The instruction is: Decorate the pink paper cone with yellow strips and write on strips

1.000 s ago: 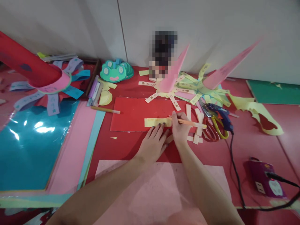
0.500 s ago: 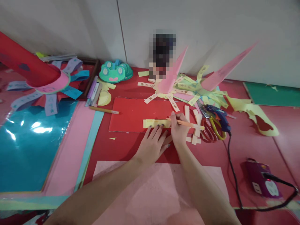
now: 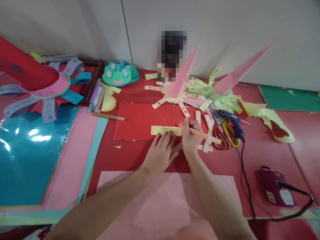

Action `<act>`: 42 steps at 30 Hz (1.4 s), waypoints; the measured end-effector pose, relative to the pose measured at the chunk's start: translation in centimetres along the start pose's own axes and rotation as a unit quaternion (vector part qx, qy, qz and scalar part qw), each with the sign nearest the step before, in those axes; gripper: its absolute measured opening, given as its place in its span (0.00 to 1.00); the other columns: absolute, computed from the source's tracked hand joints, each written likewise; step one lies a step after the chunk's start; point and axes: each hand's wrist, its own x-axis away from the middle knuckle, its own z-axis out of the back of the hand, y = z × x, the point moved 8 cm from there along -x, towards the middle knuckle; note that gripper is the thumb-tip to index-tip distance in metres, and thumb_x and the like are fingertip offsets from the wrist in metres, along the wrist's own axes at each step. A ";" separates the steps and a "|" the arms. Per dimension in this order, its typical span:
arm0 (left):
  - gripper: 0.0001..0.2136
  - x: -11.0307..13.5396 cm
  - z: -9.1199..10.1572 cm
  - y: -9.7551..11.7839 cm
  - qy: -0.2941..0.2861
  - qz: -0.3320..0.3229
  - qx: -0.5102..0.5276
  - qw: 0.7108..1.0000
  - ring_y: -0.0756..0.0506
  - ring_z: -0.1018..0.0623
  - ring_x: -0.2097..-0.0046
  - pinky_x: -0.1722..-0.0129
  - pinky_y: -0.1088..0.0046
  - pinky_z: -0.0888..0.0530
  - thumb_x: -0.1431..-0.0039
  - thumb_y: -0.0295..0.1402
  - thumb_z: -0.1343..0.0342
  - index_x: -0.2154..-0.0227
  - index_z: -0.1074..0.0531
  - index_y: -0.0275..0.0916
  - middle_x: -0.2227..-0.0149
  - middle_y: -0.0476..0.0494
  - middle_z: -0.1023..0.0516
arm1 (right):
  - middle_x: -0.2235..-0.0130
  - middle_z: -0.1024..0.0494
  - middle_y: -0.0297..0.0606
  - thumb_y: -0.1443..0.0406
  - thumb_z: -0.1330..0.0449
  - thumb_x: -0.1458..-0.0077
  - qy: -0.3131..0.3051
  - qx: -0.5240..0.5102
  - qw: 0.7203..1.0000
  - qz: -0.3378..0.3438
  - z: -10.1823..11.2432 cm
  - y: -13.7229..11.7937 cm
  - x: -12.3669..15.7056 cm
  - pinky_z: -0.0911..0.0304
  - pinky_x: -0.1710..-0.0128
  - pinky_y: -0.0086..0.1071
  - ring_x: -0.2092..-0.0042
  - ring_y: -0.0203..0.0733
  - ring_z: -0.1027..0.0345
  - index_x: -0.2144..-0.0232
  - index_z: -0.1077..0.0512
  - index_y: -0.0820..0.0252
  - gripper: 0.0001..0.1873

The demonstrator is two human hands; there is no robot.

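- Left hand [image 3: 160,154] lies palm down on the red table [image 3: 135,154]; fingers straight and a little spread, dark-nailed fingertips [image 3: 166,133] pressing the near edge of the yellow strip [image 3: 162,129]; it grips nothing, it only pins the paper
- Right hand [image 3: 191,137] sits just right of it, the two hands touching at the thumbs; fingers curled tight round an orange pencil [image 3: 201,133]; the tip meets the strip's right end and the shaft slants away to the right
- The yellow strip lies flat along the near edge of the red sheet [image 3: 142,120], mid-table; faint marks show on it, too small to read
- Just right of the right hand: a scatter of cream cut strips [image 3: 208,146], then scissors [image 3: 226,136] with red and yellow handles; a blue glue gun [image 3: 232,120] lies touching them, its black cable [image 3: 246,180] running toward the near edge
- Near right: a purple power block [image 3: 272,188] with a plug in it; any label on it is not legible
- Far centre: two pink cones [image 3: 182,75] with paper rays round their bases; the rays carry stars and small characters, unreadable here
- Far left of centre: a stack of green frog masks [image 3: 119,75]; markers [image 3: 96,94] and a yellow pencil [image 3: 107,116] lie near it
- Left: a red cone [image 3: 25,71] ringed with blue and lilac rays; a shiny teal sheet [image 3: 22,160] lies nearer
- Nearest, under the forearms: a pale pink sheet [image 3: 162,203]
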 end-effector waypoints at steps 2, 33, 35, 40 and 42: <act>0.22 0.0 -0.1 0.0 -0.003 0.003 0.003 1.000 0.40 0.38 0.41 0.42 0.59 0.40 0.37 0.38 0.61 0.46 0.40 0.29 0.42 0.33 0.37 | 0.84 0.38 0.26 0.54 0.45 0.49 -0.008 0.000 1.000 0.016 -0.1 -0.4 0.2 0.46 0.80 0.27 0.81 0.30 0.44 0.82 0.42 0.57 0.18; 0.21 -0.2 0.2 0.1 -0.012 0.001 -0.011 1.000 0.39 0.36 0.42 0.43 0.60 0.39 0.37 0.36 0.61 0.47 0.37 0.27 0.43 0.34 0.37 | 0.86 0.40 0.25 0.56 0.46 0.48 -0.201 -0.040 0.979 -0.006 -3.3 1.0 -0.5 0.45 0.78 0.27 0.81 0.30 0.43 0.84 0.44 0.57 0.19; 0.21 -0.1 0.2 0.1 -0.009 0.002 -0.015 1.000 0.39 0.36 0.42 0.43 0.60 0.39 0.37 0.35 0.61 0.47 0.37 0.27 0.43 0.34 0.37 | 0.86 0.40 0.25 0.56 0.46 0.48 -0.207 -0.036 0.978 -0.002 -3.4 1.0 -0.4 0.45 0.78 0.26 0.82 0.30 0.44 0.84 0.44 0.57 0.19; 0.20 -0.1 -0.1 0.0 -0.015 0.004 -0.024 1.000 0.40 0.36 0.42 0.43 0.61 0.39 0.37 0.36 0.61 0.49 0.35 0.29 0.43 0.35 0.36 | 0.86 0.39 0.25 0.56 0.46 0.47 -0.204 -0.032 0.979 0.001 -3.3 1.0 -0.4 0.45 0.78 0.26 0.81 0.30 0.43 0.84 0.44 0.57 0.19; 0.20 -0.2 0.0 0.0 -0.013 0.003 -0.027 1.000 0.40 0.36 0.42 0.43 0.61 0.38 0.37 0.36 0.60 0.49 0.35 0.29 0.43 0.35 0.36 | 0.86 0.39 0.25 0.56 0.46 0.47 -0.205 -0.027 0.978 0.006 -3.3 0.9 -0.4 0.45 0.78 0.26 0.81 0.29 0.44 0.84 0.43 0.57 0.18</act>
